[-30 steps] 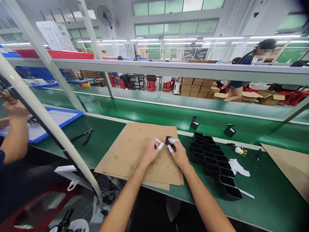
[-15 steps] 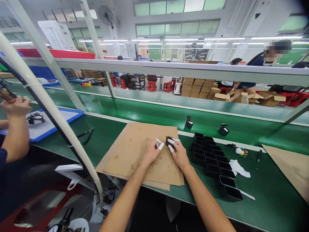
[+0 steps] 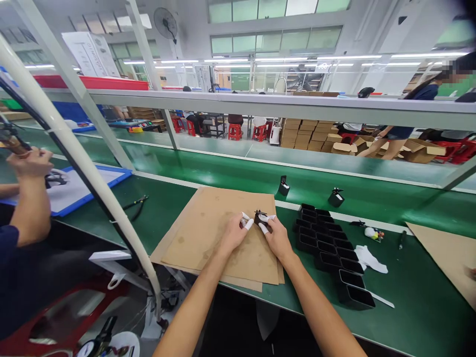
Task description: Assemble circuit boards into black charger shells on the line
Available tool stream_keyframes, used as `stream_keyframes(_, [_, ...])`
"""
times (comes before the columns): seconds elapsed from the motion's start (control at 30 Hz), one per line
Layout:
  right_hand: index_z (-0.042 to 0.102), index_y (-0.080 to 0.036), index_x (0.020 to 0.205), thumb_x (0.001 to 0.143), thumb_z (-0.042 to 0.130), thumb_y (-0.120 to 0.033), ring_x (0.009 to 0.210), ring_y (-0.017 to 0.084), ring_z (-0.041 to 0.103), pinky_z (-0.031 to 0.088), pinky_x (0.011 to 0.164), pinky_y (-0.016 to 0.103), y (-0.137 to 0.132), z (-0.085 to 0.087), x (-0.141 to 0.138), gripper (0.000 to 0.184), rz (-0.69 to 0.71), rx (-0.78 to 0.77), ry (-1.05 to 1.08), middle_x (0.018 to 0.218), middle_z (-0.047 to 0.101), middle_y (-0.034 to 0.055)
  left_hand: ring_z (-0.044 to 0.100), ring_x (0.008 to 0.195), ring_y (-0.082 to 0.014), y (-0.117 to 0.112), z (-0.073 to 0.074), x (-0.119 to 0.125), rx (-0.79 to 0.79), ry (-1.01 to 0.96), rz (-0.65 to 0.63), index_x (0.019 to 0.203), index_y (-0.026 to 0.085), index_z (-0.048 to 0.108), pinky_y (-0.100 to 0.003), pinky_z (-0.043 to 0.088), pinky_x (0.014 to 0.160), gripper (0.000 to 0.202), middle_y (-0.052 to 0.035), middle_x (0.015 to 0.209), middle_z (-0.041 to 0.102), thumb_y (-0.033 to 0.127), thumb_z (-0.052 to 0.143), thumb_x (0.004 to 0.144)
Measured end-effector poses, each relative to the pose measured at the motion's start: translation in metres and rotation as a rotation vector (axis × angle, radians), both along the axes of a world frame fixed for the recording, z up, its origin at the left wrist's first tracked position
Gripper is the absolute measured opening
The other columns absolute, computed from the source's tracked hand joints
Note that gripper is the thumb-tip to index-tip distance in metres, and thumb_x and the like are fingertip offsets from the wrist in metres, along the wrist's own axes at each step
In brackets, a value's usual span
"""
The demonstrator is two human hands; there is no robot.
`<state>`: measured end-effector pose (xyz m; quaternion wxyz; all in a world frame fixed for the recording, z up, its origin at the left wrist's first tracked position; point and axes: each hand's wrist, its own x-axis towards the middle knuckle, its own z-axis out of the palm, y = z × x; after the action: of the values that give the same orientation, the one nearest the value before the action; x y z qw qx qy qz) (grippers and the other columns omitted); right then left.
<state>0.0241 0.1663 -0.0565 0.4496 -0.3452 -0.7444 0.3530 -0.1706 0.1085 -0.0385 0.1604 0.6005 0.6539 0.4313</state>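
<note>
My right hand [image 3: 277,235], with white finger cots on the fingertips, grips a small black box [image 3: 257,219] with dark prongs on its top. It is held above brown cardboard sheets [image 3: 219,238]. Just left of the box, my left hand [image 3: 236,232] has its cot-covered thumb and fingers curled towards each other; what lies between them is too small to make out. To the right of my right hand stand several open black boxes [image 3: 329,260] in rows.
On the green belt stand two black units [image 3: 284,188] [image 3: 336,199]. Near the box rows lie a white cloth [image 3: 370,260] and a pale strip [image 3: 383,299]. Pliers [image 3: 139,203] lie to the left. A slanted white pole [image 3: 85,171] and a co-worker's hand [image 3: 31,163] are further left.
Both black units on the belt have shifted left. My hands stay nearly in place, with the black box tilted slightly differently. A person in the background has moved right.
</note>
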Motion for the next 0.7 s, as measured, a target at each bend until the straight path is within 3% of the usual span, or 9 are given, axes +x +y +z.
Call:
stream_keyframes(0.17, [0.080,-0.027,0.116,0.087,0.079,-0.041,0.120,0.031,0.068,0.053,0.113,0.053,-0.001,0.004,-0.002,0.031,0.002,-0.155,0.225,0.125,0.072,0.0100,0.059,0.071,-0.0182,0.001,0.002,0.000,0.002,0.009,0.004,0.089,0.022,0.069,-0.031,0.044,0.068,0.024,-0.0012,0.079,0.068,0.043,0.061,0.096])
stream_keyframes(0.3, [0.071,-0.026,0.129,0.093,0.073,-0.050,0.101,0.026,0.076,0.065,0.092,0.047,-0.001,0.008,-0.005,0.043,0.030,-0.380,0.487,0.126,0.076,0.0095,0.060,0.073,-0.0184,0.002,0.003,0.000,0.003,0.006,-0.003,0.088,0.022,0.067,-0.032,0.043,0.070,0.023,-0.0018,0.081,0.069,0.040,0.058,0.098])
stream_keyframes(0.43, [0.069,-0.027,0.126,0.092,0.075,-0.053,0.093,0.021,0.080,0.068,0.081,0.037,0.002,0.012,-0.004,0.043,0.100,-0.576,0.701,0.121,0.079,0.0062,0.058,0.071,-0.0178,0.003,0.005,0.002,0.003,0.012,-0.022,0.087,0.023,0.067,-0.032,0.041,0.068,0.021,-0.0006,0.079,0.068,0.040,0.060,0.097])
stream_keyframes(0.7, [0.072,-0.025,0.120,0.093,0.073,-0.046,0.103,0.019,0.080,0.069,0.084,0.029,0.011,0.011,-0.001,0.034,0.131,-0.756,0.868,0.124,0.080,0.0069,0.057,0.069,-0.0173,0.004,0.007,0.004,0.001,-0.001,-0.032,0.087,0.023,0.066,-0.032,0.044,0.069,0.019,-0.0003,0.078,0.067,0.039,0.062,0.095])
